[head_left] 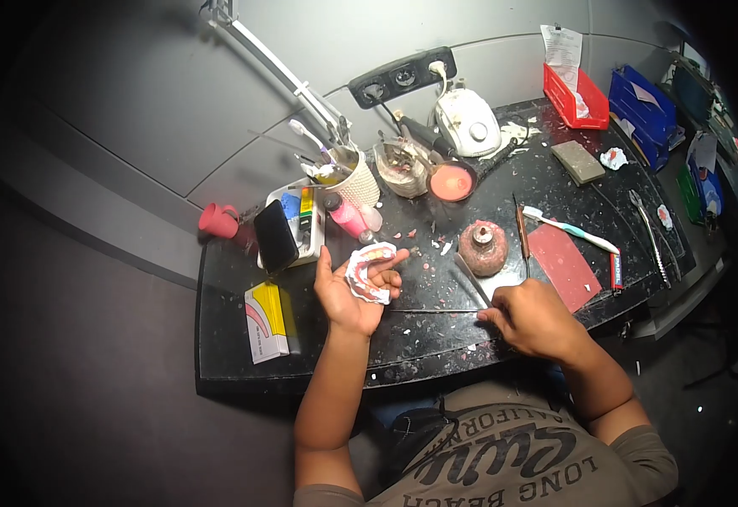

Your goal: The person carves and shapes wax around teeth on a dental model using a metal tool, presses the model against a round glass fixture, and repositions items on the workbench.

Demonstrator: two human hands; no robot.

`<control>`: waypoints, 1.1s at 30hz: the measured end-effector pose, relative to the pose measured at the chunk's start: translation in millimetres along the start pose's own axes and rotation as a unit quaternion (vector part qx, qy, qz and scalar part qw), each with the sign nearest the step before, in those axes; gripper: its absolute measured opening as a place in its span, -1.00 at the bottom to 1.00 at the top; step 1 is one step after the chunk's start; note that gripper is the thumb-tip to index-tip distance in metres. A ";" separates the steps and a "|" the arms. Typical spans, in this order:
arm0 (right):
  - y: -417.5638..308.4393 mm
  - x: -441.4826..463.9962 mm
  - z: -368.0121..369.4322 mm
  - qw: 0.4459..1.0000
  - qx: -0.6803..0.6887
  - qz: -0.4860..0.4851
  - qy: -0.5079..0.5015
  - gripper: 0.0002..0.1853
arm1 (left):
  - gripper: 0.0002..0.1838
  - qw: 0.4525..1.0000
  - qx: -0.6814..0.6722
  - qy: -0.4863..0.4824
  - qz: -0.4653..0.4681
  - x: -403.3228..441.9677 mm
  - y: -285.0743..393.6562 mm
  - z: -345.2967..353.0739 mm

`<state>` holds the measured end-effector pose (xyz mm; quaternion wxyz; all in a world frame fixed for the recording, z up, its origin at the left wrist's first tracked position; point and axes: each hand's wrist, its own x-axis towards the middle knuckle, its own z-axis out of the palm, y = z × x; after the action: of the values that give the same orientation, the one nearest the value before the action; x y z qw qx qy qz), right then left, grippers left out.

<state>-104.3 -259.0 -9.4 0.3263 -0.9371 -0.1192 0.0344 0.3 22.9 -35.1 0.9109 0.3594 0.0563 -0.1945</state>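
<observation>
My left hand (348, 300) is palm up with a dental cast (359, 277) resting in it, a white horseshoe-shaped plaster arch with pink wax and teeth along it. The fingers curl partly behind the cast. In my right hand (536, 319), the fingers close around the handle of a thin wax knife (473, 283). Its blade points up and left, beside a round, wax-stained spirit burner (483, 249) with a metal neck. Whether a flame burns there I cannot tell. A pink wax sheet (563, 266) lies right of the burner, with a brown-handled tool (522, 237) along its left edge.
Behind stand a tool cup (356, 184), a glass jar (403, 173), a pan of pink wax (452, 182) and a white control unit (468, 122). A phone (276, 237) and yellow-white box (266, 325) sit left. A toothbrush (571, 228) lies right; wax scraps litter the black bench (419, 346).
</observation>
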 end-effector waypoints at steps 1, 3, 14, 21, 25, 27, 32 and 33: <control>-0.4 1.3 -4.7 1.000 -0.010 0.019 0.019 -0.58 | 0.00 1.000 0.003 -0.001 -0.001 -0.1 2.3 1.1; 2.4 9.7 -24.1 0.996 -0.024 0.067 0.059 -0.52 | -0.13 0.999 -0.032 -0.017 -0.001 0.0 5.1 3.4; 36.9 53.9 -6.7 0.990 -0.081 -0.011 0.111 -0.11 | -0.24 0.981 0.067 -0.152 0.104 -6.3 -0.2 21.5; 30.8 50.3 -9.2 0.970 0.163 -0.034 0.178 -0.23 | -0.27 0.868 0.307 -0.131 0.368 -11.6 -15.0 20.4; 23.8 47.6 -1.2 0.919 0.334 -0.110 0.179 -0.27 | -0.23 0.826 0.351 -0.098 0.430 -13.2 -24.3 26.1; 18.4 48.0 1.7 0.909 0.350 -0.136 0.182 -0.27 | -0.36 0.775 0.403 -0.077 0.481 -13.2 -26.0 26.3; 5.5 48.1 7.1 0.903 0.341 -0.196 0.175 -0.23 | -0.38 0.751 0.424 -0.089 0.498 -13.8 -31.5 30.5; 4.3 48.4 7.9 0.902 0.337 -0.205 0.174 -0.21 | -0.38 0.742 0.425 -0.104 0.508 -13.5 -32.8 30.1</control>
<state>-57.6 -245.5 -17.6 0.6377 -0.7173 -0.2316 -0.1586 -26.1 -15.1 -30.4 0.6277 0.6621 -0.3182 0.2577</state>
